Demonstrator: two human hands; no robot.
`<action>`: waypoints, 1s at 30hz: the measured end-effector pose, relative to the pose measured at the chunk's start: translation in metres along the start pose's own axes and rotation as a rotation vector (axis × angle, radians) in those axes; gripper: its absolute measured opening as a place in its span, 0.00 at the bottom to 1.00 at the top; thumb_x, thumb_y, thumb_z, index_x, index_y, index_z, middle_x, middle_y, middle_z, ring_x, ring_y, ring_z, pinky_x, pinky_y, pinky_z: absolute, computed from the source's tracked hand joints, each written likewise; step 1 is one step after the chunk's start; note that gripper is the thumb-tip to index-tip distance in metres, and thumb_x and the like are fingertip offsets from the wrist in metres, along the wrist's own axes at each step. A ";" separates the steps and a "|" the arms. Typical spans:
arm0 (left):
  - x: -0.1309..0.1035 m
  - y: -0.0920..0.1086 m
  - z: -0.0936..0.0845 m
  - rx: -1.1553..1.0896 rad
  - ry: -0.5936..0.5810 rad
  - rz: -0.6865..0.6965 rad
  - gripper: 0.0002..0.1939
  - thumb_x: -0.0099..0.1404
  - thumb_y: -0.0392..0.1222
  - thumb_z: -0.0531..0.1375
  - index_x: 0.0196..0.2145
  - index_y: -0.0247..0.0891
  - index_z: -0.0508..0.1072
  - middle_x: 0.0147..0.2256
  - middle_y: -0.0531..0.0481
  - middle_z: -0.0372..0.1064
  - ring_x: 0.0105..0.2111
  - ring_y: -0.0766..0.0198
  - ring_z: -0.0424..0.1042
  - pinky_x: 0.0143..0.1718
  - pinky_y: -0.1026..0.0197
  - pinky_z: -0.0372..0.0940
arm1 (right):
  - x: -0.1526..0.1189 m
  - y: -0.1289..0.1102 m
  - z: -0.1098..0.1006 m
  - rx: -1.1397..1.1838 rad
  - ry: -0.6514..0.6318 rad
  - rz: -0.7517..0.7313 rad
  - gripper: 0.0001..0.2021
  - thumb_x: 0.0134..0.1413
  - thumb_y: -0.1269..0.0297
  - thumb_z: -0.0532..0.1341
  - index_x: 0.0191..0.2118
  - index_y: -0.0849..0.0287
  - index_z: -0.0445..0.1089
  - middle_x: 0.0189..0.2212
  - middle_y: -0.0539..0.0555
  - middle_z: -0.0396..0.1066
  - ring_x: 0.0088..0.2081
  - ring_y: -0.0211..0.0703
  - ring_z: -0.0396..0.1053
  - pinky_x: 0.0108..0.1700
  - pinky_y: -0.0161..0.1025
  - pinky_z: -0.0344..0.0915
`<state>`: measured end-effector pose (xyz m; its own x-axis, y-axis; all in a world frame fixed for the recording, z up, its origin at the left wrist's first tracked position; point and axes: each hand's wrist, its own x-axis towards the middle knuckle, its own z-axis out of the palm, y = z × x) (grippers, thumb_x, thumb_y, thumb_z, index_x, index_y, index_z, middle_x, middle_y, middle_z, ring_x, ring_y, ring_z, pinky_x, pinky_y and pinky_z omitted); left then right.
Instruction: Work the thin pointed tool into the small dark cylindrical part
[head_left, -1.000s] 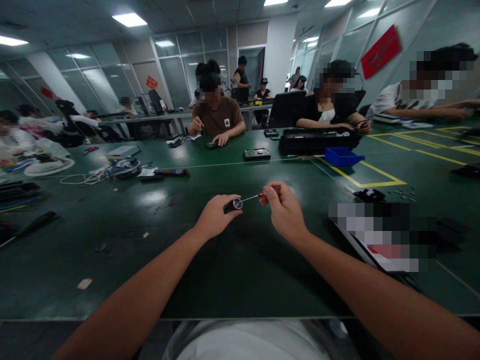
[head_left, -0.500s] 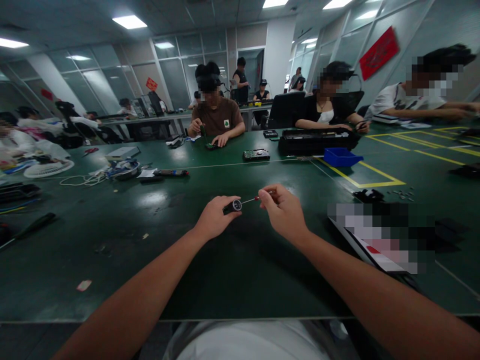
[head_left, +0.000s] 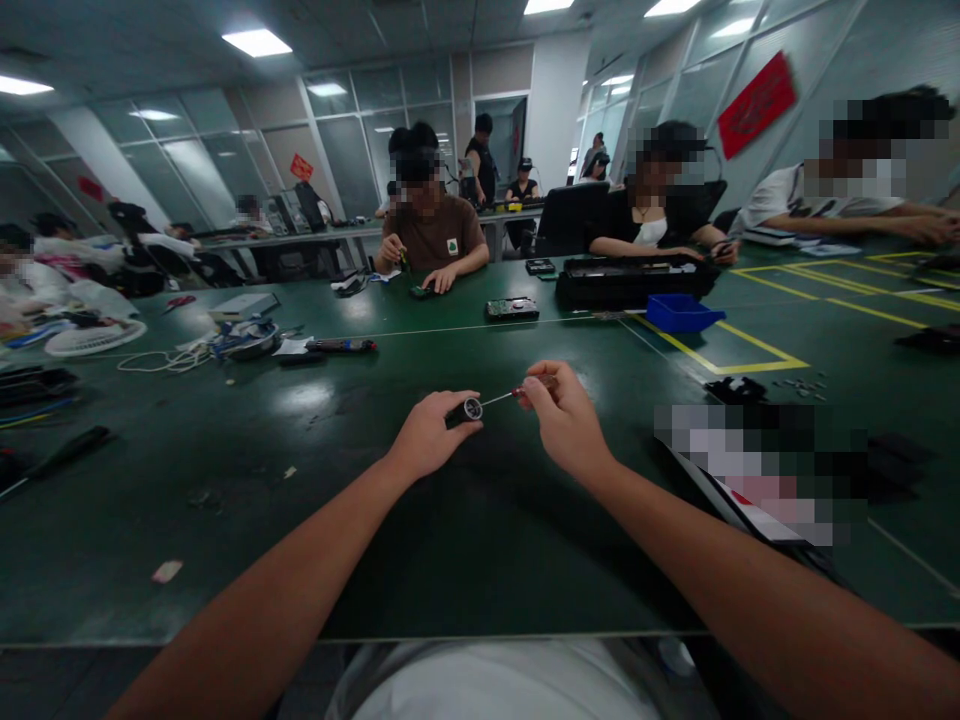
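My left hand (head_left: 433, 434) is closed around a short black cylinder (head_left: 469, 409) with a silvery ring at its open end, which faces right and toward me. Between the fingers of my right hand (head_left: 564, 415) is a screwdriver (head_left: 517, 391) with a reddish handle. Its thin metal shaft points left, and the tip reaches the ringed end of the cylinder; whether it touches a screw inside is too small to tell. Both hands are held above the green tabletop (head_left: 420, 570).
A blurred-out white item (head_left: 795, 525) lies right of my hands, near a black part (head_left: 736, 389) and small loose pieces. Farther off are a blue bin (head_left: 681, 315), a circuit-board unit (head_left: 512, 309) and a long black casing (head_left: 637, 285). Left lies a dark-handled tool (head_left: 75, 449). Co-workers sit opposite.
My right hand has shifted slightly and its fingers have turned on the screwdriver, so more of the handle shows. My left hand keeps the cylinder in nearly the same place.
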<state>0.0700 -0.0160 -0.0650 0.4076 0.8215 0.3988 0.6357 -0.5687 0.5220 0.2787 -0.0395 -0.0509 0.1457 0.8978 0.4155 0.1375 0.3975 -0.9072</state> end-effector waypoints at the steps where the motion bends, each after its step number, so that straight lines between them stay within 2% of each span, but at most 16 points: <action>1: 0.000 0.000 0.000 -0.003 -0.005 0.010 0.21 0.63 0.43 0.66 0.54 0.43 0.74 0.45 0.48 0.75 0.46 0.56 0.71 0.51 0.53 0.64 | 0.002 0.002 0.000 0.074 0.006 0.036 0.10 0.58 0.54 0.60 0.40 0.54 0.66 0.31 0.52 0.72 0.33 0.44 0.71 0.39 0.44 0.67; 4: 0.000 -0.002 -0.001 -0.018 -0.017 0.071 0.21 0.63 0.42 0.66 0.55 0.44 0.74 0.48 0.49 0.75 0.49 0.56 0.70 0.53 0.52 0.63 | 0.009 0.009 -0.001 0.276 0.004 0.223 0.12 0.56 0.51 0.61 0.34 0.54 0.67 0.29 0.52 0.70 0.30 0.43 0.70 0.39 0.46 0.70; 6: 0.000 -0.003 0.000 -0.019 -0.022 0.102 0.21 0.64 0.40 0.66 0.55 0.44 0.73 0.49 0.49 0.75 0.50 0.56 0.70 0.54 0.52 0.62 | 0.012 0.013 -0.003 0.369 -0.046 0.350 0.13 0.57 0.50 0.59 0.31 0.54 0.66 0.24 0.50 0.67 0.26 0.42 0.67 0.38 0.47 0.71; 8: 0.000 -0.004 0.000 -0.010 -0.024 0.107 0.21 0.64 0.40 0.66 0.55 0.44 0.73 0.50 0.49 0.74 0.50 0.56 0.69 0.54 0.51 0.62 | 0.013 0.014 -0.004 0.384 -0.027 0.360 0.13 0.57 0.50 0.60 0.32 0.54 0.66 0.24 0.49 0.66 0.26 0.41 0.66 0.37 0.46 0.72; 11: 0.000 -0.004 0.000 0.008 -0.019 0.096 0.22 0.64 0.42 0.66 0.56 0.44 0.73 0.49 0.49 0.75 0.49 0.56 0.70 0.53 0.51 0.63 | 0.012 0.014 -0.003 0.333 0.053 0.270 0.11 0.55 0.52 0.62 0.34 0.54 0.67 0.29 0.50 0.69 0.29 0.41 0.68 0.37 0.43 0.72; 15: 0.000 -0.004 0.000 0.018 -0.008 0.079 0.22 0.64 0.43 0.66 0.56 0.44 0.73 0.48 0.49 0.75 0.48 0.56 0.70 0.51 0.52 0.63 | 0.010 0.009 0.000 0.225 0.104 0.178 0.11 0.58 0.52 0.59 0.35 0.54 0.66 0.29 0.51 0.70 0.30 0.41 0.69 0.36 0.43 0.70; 21: 0.001 -0.003 -0.001 0.055 -0.054 0.044 0.21 0.63 0.41 0.67 0.54 0.44 0.74 0.47 0.48 0.76 0.47 0.55 0.70 0.51 0.51 0.63 | -0.001 -0.003 -0.002 -0.128 0.006 -0.071 0.10 0.64 0.54 0.54 0.37 0.54 0.65 0.29 0.52 0.72 0.31 0.43 0.71 0.35 0.43 0.67; 30: 0.002 -0.006 0.003 0.104 -0.124 0.035 0.22 0.63 0.43 0.67 0.55 0.43 0.74 0.46 0.48 0.75 0.46 0.54 0.70 0.50 0.50 0.63 | -0.003 -0.006 -0.005 -0.356 -0.074 -0.148 0.09 0.67 0.57 0.52 0.39 0.54 0.65 0.29 0.52 0.73 0.32 0.46 0.73 0.36 0.43 0.64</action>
<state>0.0685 -0.0110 -0.0695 0.5040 0.8038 0.3159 0.6817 -0.5949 0.4260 0.2820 -0.0453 -0.0463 0.0297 0.8522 0.5224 0.4852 0.4447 -0.7529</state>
